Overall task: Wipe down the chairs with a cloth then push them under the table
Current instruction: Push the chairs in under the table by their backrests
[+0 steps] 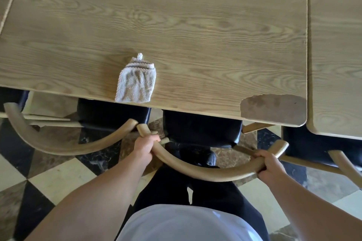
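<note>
A long light-wood table (176, 25) with strong grain fills the upper part of the view, and a patch of veneer is missing at its near right corner, showing brown board (274, 108). A second light-wood table (337, 55) stands just beside it on the right, a narrow seam between the two. A small folded white terry cloth (136, 82) lies on the first table at its near edge, apart from both hands. Below the edge, the floor is a chequer of black, cream and brown marble tiles (58, 178).

Three chairs line the near side. The middle one, a chair with a curved pale-wood backrest and black padded seat (201, 129), has its seat partly under the tabletop, the front hidden beneath the edge. To its left, a matching chair with a curved wooden back (58, 146) sits with its rail tip touching or nearly touching the middle chair's rail, so the two crowd each other. On the right, a third black-seated chair (317, 146) stands close by, its wooden leg near the middle chair's right end.

The left hand (145, 147) wraps the left part of the middle backrest, fingers curled tightly round the rail. The right hand (271, 165) clasps the right part the same way, fingers closed over the wood. Both forearms reach forward, bare, above dark trousers and a white top
</note>
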A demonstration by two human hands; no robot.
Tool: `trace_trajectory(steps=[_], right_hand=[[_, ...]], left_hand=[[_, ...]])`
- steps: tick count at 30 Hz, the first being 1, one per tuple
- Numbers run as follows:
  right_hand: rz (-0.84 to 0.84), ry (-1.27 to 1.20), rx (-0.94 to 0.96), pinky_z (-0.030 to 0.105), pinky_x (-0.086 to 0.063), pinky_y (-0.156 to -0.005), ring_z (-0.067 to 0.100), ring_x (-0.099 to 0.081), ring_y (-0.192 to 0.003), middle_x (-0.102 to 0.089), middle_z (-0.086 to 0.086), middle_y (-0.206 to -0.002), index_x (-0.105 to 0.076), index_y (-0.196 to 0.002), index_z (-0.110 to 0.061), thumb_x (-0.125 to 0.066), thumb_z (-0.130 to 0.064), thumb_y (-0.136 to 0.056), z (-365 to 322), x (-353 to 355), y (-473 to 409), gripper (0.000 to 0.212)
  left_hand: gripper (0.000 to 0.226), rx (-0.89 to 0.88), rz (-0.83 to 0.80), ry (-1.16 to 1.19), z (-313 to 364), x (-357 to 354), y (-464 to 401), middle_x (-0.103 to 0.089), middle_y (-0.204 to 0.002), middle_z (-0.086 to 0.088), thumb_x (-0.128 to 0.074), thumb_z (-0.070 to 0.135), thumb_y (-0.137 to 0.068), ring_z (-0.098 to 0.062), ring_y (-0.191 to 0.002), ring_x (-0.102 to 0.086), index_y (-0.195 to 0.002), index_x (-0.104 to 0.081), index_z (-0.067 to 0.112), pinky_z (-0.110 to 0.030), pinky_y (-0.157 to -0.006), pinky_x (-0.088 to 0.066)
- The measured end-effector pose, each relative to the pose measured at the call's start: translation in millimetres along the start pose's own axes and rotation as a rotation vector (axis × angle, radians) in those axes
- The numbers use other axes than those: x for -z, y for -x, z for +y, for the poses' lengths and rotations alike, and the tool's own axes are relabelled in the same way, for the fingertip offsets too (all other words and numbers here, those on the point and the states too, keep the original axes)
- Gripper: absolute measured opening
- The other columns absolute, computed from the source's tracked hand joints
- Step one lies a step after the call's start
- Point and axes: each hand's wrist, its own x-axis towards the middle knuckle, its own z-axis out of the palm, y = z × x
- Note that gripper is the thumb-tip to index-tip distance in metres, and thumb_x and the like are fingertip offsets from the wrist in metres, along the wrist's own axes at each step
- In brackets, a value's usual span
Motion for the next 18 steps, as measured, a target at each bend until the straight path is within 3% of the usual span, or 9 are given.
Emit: trace_trajectory(steps=[8,15,18], right_hand=[[0.012,0.010,0.000,0.036,-0.051,-0.080,0.018,-0.059,-0.077,-0.064,0.014,-0.102,-0.060,-0.131,-0.004,-0.064,0.005,-0.082,1.1,-2.7,3.8,0.050],[0.004,0.003,-0.013,0.034,-0.049,-0.067,0.017,-0.057,-0.072,-0.059,0.011,-0.086,-0.058,-0.135,-0.004,-0.060,0.005,-0.085,-1.4,-5.4,12.6,0.050],[0.014,0.006,-0.018,0.035,-0.050,-0.069,0.017,-0.057,-0.073,-0.060,0.011,-0.086,-0.059,-0.133,-0.005,-0.061,0.005,-0.084,-1.9,-6.3,16.6,0.050]], left_hand=[[0.057,-0.010,0.019,-0.029,0.6,0.3,-0.4,-0.059,-0.101,-0.014,-0.078,0.004,-0.071,-0.029,-0.091,-0.060,-0.123,-0.056,0.001,-0.042,-0.080,-0.048],[0.061,0.006,0.086,-0.088,3.2,-1.1,1.6,-0.057,-0.097,-0.013,-0.081,0.009,-0.069,-0.027,-0.086,-0.057,-0.123,-0.053,0.001,-0.043,-0.085,-0.049],[0.059,0.019,-0.011,0.019,7.0,2.8,4.2,-0.065,-0.109,-0.013,-0.086,0.026,-0.074,-0.027,-0.095,-0.064,-0.123,-0.061,0.005,-0.044,-0.087,-0.054]])
